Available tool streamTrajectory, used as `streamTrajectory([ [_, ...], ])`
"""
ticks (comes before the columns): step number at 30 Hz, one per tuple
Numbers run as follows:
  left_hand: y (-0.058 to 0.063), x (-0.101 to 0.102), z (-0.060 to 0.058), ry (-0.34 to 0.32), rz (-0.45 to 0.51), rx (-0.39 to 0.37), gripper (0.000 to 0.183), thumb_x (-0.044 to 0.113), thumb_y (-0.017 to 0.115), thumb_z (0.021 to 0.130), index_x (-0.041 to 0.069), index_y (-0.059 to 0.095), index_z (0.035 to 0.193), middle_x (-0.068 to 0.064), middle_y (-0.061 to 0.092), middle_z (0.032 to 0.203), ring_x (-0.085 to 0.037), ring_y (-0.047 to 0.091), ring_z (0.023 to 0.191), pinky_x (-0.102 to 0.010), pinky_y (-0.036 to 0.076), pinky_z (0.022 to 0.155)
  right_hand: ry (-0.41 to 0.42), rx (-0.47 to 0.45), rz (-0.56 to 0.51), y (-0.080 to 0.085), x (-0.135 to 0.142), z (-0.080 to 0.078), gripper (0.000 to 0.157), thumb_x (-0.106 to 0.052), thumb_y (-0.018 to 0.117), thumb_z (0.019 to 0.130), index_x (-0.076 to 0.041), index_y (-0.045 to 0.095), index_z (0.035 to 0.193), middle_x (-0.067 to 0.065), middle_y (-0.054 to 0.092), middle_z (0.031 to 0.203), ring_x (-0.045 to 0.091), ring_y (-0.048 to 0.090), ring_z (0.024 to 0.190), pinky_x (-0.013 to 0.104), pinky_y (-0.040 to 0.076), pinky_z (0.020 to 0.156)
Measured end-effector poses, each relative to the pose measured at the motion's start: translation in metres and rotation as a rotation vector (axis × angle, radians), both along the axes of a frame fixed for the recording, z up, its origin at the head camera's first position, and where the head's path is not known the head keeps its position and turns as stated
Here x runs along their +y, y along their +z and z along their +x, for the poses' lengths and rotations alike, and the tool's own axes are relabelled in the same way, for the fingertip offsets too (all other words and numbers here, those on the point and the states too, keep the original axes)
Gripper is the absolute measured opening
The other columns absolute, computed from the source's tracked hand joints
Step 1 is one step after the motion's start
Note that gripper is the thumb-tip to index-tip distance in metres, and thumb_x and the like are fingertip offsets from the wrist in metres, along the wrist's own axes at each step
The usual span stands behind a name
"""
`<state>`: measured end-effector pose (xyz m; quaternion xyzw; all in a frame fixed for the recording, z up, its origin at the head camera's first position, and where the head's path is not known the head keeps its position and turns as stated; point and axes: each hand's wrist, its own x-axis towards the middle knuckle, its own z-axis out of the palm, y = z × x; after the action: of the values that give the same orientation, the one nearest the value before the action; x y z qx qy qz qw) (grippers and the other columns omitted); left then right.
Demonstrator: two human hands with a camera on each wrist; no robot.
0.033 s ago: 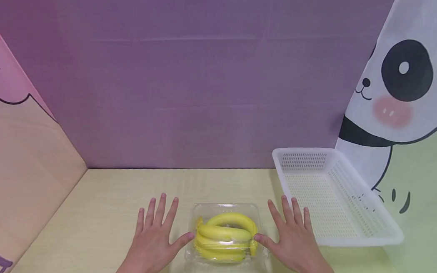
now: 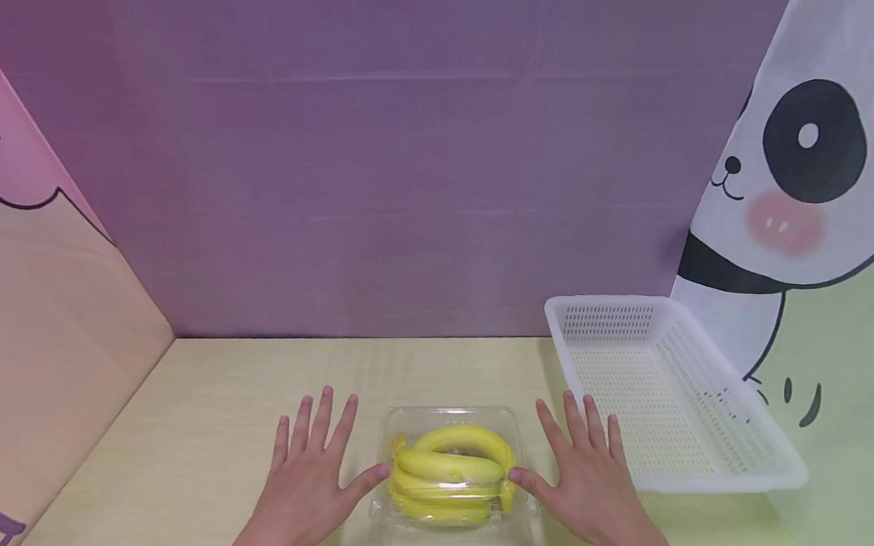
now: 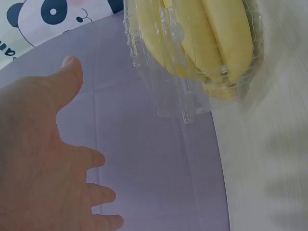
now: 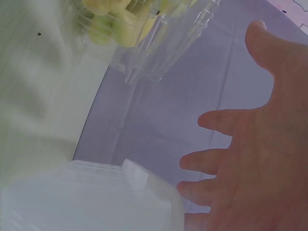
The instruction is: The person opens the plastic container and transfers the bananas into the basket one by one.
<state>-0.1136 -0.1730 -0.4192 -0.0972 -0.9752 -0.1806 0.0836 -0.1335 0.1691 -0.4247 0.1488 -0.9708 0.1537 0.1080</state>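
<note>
A clear plastic clamshell box (image 2: 407,419) stands on the table with several yellow bananas (image 2: 451,468) inside. To its left my left hand (image 2: 306,495) is held with fingers straight and spread. My right hand (image 2: 592,493) mirrors it on the other side. In the head view both thumbs overlap the box's edges. The left wrist view shows a gap between the left hand (image 3: 38,149) and the box (image 3: 168,98). Likewise, the right wrist view has the right hand (image 4: 264,154) apart from the box (image 4: 163,53). Neither hand holds anything.
A white perforated plastic basket (image 2: 724,488) sits at the right, just beyond my right fingertips. Behind the pale wooden table (image 2: 249,395) rises a purple backdrop (image 2: 413,180). Printed panels flank both sides, the right one with a panda (image 2: 792,236).
</note>
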Motion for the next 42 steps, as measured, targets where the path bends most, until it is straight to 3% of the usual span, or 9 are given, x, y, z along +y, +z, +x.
streamTrajectory([
  [17, -0.004, 0.003, 0.000, -0.036, -0.011, 0.024, 0.088, 0.066, 0.052, 0.097, 0.012, 0.027, 0.162, -0.022, 0.014, 0.167, -0.046, 0.008, 0.153, -0.064, 0.005, 0.120, 0.004, 0.018, 0.010, 0.000, -0.002, 0.002, 0.091, -0.071, 0.058, 0.090, -0.013, 0.039, 0.157, 0.027, 0.026, 0.162, 0.050, 0.015, 0.150, 0.065, 0.009, 0.119],
  [25, -0.009, 0.005, -0.003, -0.069, -0.055, 0.062, 0.086, 0.066, 0.050, 0.098, 0.013, 0.028, 0.161, -0.022, 0.019, 0.166, -0.045, 0.015, 0.152, -0.062, 0.011, 0.120, 0.024, 0.021, 0.017, -0.001, -0.006, 0.001, 0.091, -0.072, 0.057, 0.090, -0.014, 0.038, 0.158, 0.026, 0.025, 0.163, 0.048, 0.014, 0.151, 0.064, 0.010, 0.120],
  [31, -0.011, 0.006, -0.003, -0.057, -0.071, 0.100, 0.086, 0.065, 0.051, 0.097, 0.011, 0.030, 0.160, -0.022, 0.025, 0.164, -0.044, 0.021, 0.151, -0.060, 0.017, 0.120, 0.032, 0.040, 0.011, -0.001, -0.006, 0.004, 0.091, -0.071, 0.059, 0.090, -0.014, 0.039, 0.157, 0.026, 0.025, 0.163, 0.049, 0.016, 0.150, 0.063, 0.013, 0.120],
  [42, -0.017, 0.007, -0.003, -0.081, -0.008, 0.156, 0.087, 0.061, 0.058, 0.096, 0.004, 0.033, 0.157, -0.023, 0.036, 0.159, -0.043, 0.032, 0.146, -0.058, 0.028, 0.117, 0.068, 0.073, -0.022, -0.003, -0.009, 0.008, 0.088, -0.066, 0.064, 0.089, -0.013, 0.042, 0.156, 0.025, 0.031, 0.160, 0.048, 0.021, 0.149, 0.061, 0.022, 0.118],
])
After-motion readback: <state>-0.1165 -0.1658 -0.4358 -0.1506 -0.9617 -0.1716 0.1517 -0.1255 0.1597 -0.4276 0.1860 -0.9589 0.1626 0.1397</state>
